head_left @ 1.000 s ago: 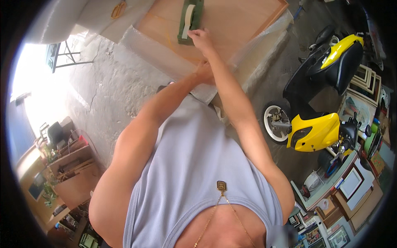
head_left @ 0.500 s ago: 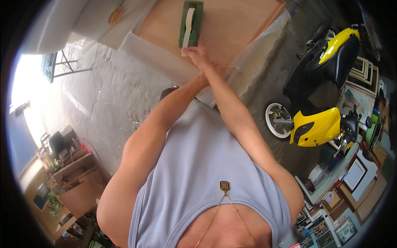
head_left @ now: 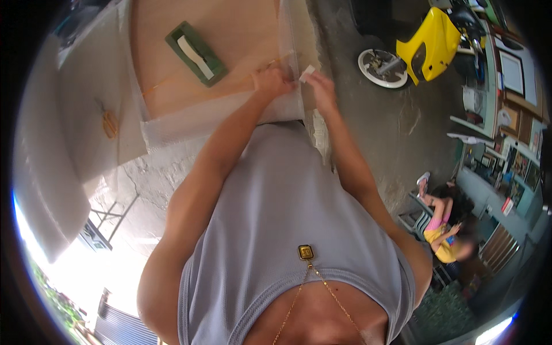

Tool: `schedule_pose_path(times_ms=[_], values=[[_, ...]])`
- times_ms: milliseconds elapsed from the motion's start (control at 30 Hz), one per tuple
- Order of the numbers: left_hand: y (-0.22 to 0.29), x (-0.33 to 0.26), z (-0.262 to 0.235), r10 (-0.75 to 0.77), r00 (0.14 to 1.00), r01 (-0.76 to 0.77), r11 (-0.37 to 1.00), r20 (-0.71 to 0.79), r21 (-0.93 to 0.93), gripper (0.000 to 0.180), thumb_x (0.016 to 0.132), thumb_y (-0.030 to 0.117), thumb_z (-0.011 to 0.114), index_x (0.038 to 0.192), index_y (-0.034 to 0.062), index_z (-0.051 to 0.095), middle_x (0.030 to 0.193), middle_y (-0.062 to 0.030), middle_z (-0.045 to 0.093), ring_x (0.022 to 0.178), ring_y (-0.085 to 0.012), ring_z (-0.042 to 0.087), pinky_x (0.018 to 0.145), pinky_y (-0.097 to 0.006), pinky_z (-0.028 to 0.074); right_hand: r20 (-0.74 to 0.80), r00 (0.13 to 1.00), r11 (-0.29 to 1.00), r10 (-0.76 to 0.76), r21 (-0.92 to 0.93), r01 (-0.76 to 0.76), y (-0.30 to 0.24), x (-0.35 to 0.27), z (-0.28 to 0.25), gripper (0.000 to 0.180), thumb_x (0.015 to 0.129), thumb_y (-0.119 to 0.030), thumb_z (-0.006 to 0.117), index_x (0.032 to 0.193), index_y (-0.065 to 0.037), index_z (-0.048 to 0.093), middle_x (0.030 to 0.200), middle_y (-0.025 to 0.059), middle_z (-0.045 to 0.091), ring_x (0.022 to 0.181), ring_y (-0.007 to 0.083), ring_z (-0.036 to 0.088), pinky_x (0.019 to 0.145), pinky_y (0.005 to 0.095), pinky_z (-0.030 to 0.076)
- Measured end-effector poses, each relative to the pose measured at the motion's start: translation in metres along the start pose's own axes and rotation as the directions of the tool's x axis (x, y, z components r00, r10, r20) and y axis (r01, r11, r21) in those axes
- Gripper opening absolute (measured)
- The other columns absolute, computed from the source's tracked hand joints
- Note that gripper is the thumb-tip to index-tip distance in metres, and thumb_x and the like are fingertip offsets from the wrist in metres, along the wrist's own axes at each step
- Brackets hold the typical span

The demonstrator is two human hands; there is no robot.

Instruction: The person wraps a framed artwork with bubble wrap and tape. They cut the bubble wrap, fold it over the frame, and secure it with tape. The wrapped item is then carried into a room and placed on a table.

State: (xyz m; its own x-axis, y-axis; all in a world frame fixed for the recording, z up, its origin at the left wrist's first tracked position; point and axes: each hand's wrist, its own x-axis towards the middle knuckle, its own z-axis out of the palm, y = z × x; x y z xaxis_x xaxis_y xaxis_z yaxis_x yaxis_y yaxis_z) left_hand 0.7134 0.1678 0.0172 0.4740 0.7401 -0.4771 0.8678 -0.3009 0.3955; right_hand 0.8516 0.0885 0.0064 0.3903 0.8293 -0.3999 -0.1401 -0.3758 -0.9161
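Observation:
A brown wooden panel (head_left: 172, 106) lies in front of me with clear bubble wrap (head_left: 184, 127) folded along its near edge. My left hand (head_left: 273, 80) rests on the wrap at the panel's near right corner, fingers spread and slightly bent, pressing down. Just to its right, my right hand (head_left: 323, 92) pinches a short piece of whitish tape (head_left: 307, 73) between thumb and fingers, close to the wrap's right side. On the panel stands a green tape dispenser (head_left: 215, 59) with a pale roll of tape (head_left: 192, 50) in it, apart from both hands.
Orange-handled scissors (head_left: 110, 123) lie on the sheet material to the left, beside a big roll of wrap (head_left: 49, 167). A yellow scooter (head_left: 428, 46) stands at the far right. Lower right, a person in a yellow top (head_left: 440, 241) sits on a chair.
My right hand has left the dispenser and moved right, carrying a torn-off piece of tape. My view has turned, so the panel, dispenser and scooter appear rotated and shifted.

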Motion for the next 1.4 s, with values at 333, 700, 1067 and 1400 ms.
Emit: schedule_pose_path(times_ms=[333,700,1067,1400], values=[[-0.015,0.006,0.012,0.036,0.994,-0.042,0.998,-0.101,-0.056,0.025,0.063,0.047,0.066,0.071,0.0241,0.07,0.101,-0.0001,0.058,0.103,-0.0225,0.05,0.087,-0.05,0.03,-0.189,0.958,0.977,-0.214,-0.029,0.213,0.059,-0.025,0.023,0.021,0.08,-0.011,0.063,0.094,0.005,0.063,0.091,0.0044,0.061,0.087,0.0105,0.055,0.078,0.0219,0.043],[-0.023,0.012,0.02,0.108,0.979,-0.121,0.991,-0.174,-0.065,0.033,0.063,0.055,0.065,0.078,0.0258,0.071,0.104,-0.0002,0.055,0.105,-0.0268,0.048,0.088,-0.052,0.028,-0.231,0.908,0.931,-0.35,-0.194,0.309,0.051,-0.023,0.024,0.016,0.077,-0.005,0.064,0.091,0.002,0.065,0.084,0.0068,0.063,0.075,0.0115,0.057,0.068,0.0216,0.044],[-0.022,-0.004,0.027,0.158,0.945,-0.166,0.986,-0.286,-0.002,0.036,0.059,0.057,0.068,0.076,0.026,0.071,0.101,0.004,0.057,0.101,-0.0207,0.05,0.084,-0.046,0.029,-0.064,0.988,0.976,-0.14,-0.174,0.127,0.052,-0.003,-0.001,0.027,0.074,-0.01,0.067,0.099,-0.001,0.064,0.078,0.0085,0.066,0.064,0.0103,0.058,0.062,0.0234,0.046],[-0.002,-0.005,0.017,0.028,0.975,-0.031,0.999,-0.219,-0.009,0.032,0.059,0.053,0.068,0.074,0.0247,0.07,0.104,0.0044,0.057,0.103,-0.0231,0.05,0.088,-0.049,0.03,0.153,0.984,0.993,-0.096,-0.046,0.104,0.047,0.018,-0.018,0.023,0.085,-0.018,0.057,0.087,0.004,0.061,0.068,0.0068,0.062,0.057,0.0107,0.059,0.049,0.0235,0.047]])
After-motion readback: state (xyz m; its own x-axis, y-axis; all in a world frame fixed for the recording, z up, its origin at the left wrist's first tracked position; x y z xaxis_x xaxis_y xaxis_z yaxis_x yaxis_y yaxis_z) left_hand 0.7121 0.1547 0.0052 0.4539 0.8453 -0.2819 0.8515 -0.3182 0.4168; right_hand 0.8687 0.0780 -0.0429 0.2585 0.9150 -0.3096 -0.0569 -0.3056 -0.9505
